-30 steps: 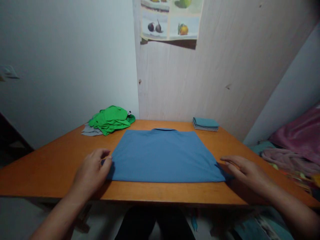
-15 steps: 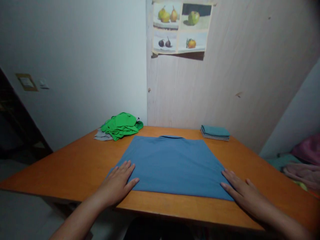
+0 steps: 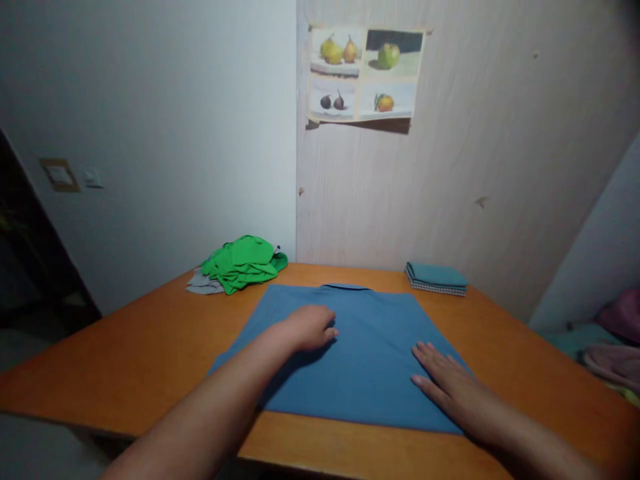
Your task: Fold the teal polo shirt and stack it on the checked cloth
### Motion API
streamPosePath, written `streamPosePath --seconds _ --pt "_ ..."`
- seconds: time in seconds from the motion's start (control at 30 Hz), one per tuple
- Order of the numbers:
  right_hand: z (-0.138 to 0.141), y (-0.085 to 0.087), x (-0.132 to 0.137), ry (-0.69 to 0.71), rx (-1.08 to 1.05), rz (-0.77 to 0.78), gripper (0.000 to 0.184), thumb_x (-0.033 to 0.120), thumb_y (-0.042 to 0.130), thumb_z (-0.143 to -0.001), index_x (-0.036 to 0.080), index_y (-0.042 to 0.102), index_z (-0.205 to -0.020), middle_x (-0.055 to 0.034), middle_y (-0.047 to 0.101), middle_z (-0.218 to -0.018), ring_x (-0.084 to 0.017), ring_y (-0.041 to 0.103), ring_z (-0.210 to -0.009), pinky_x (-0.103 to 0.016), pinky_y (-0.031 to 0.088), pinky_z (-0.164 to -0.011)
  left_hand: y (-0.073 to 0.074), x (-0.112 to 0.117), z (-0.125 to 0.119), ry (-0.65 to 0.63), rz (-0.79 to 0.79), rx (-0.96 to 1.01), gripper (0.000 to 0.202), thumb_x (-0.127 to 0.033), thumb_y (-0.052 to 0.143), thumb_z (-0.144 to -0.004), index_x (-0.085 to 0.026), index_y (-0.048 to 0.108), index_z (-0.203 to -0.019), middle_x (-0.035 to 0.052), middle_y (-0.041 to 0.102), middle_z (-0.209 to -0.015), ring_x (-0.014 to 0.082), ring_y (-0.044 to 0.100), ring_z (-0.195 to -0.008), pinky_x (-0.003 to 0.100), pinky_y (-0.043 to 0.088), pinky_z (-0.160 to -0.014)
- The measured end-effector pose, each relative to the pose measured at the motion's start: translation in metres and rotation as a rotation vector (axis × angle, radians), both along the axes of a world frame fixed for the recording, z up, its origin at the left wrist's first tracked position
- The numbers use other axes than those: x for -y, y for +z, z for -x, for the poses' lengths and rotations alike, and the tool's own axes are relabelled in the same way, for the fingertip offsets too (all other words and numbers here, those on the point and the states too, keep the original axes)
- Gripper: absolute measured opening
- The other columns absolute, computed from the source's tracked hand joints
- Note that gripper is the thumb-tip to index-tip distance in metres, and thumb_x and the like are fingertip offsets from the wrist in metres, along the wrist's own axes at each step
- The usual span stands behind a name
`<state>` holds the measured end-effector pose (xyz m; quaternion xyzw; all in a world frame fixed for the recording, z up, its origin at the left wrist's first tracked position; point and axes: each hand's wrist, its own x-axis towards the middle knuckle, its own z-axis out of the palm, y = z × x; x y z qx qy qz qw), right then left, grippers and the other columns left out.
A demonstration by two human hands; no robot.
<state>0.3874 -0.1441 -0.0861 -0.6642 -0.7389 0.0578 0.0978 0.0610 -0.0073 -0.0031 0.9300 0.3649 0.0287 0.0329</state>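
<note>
A blue shirt [image 3: 370,373] lies flat on the wooden table, its dark-edged collar at the far side and a straight edge towards me. Over its middle is my left hand [image 3: 313,327], slightly raised with a shadow beneath; the fingers bend loosely downward, the thumb stands apart, and nothing shows in its grasp. My right hand [image 3: 445,380] rests palm down on the shirt's right part, fingers stretched out. The left forearm covers the shirt's near left portion.
A crumpled green garment [image 3: 245,260] lies on a grey cloth [image 3: 205,283] at the table's back left. Folded cloths [image 3: 436,277] are stacked at the back right. The wooden table [image 3: 150,340] meets the wall, where a fruit print [image 3: 365,77] hangs.
My left hand has left the shirt's left edge and moved right over its middle. My right hand has slid a little inward. The view has tilted up slightly.
</note>
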Motion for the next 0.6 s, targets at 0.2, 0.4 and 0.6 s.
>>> streamPosePath --seconds 0.2,0.4,0.6 --pt "-0.006 -0.009 0.006 -0.015 -0.019 0.05 0.073 0.068 0.035 -0.095 0.024 0.037 -0.154 -0.0055 0.025 -0.161 -0.03 0.021 -0.149 -0.053 0.019 -0.122 -0.004 -0.05 -0.05 -0.012 -0.067 0.057 0.042 -0.042 0.043 -0.096 -0.015 0.064 -0.121 0.0173 0.061 -0.134 0.0308 0.057 -0.124 0.043 0.044 -0.103" --pt "-0.014 0.003 0.008 0.0 -0.06 0.116 0.072 0.068 0.04 -0.094 0.028 0.035 -0.154 -0.003 0.024 -0.162 -0.03 0.022 -0.149 -0.049 0.021 -0.123 -0.057 -0.064 -0.058 0.033 0.069 0.047 0.067 -0.055 0.027 -0.1 -0.014 0.036 -0.152 0.0158 0.03 -0.161 0.032 0.024 -0.15 0.055 0.022 -0.119" --pt "-0.004 0.062 -0.033 0.018 -0.07 0.257 0.067 0.071 0.049 -0.087 0.029 0.061 -0.138 -0.0066 0.06 -0.141 -0.033 0.056 -0.129 -0.043 0.043 -0.111 -0.073 -0.061 -0.052 0.04 0.091 0.117 0.077 -0.066 0.02 -0.097 -0.017 0.03 -0.156 0.0128 0.023 -0.164 0.0294 0.015 -0.153 0.054 0.012 -0.122"
